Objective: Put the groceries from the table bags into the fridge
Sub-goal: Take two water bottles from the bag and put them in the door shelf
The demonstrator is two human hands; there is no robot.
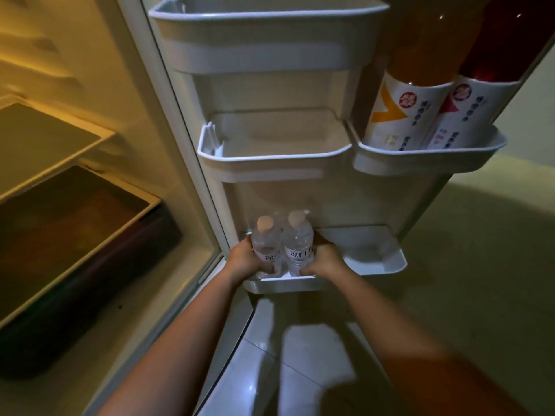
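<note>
Two bottles in bottom door shelf

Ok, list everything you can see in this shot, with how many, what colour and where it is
Water bottles: two, clear with pale caps and white labels, upright side by side at the left end of the bottom door shelf.
Big drink bottles: two, one orange and one dark red, both with white labels, in the right-hand door shelf.
Door shelves: four in view, white; the top one and the middle one look bare.
Fridge shelves: at least two, pale-edged, inside the fridge on the left, nothing seen on them.
Drawer: one, dark, below those shelves.
Floor: pale glossy tiles, under the door.
Left hand: around the left bottle.
Right hand: around the right bottle.
</note>
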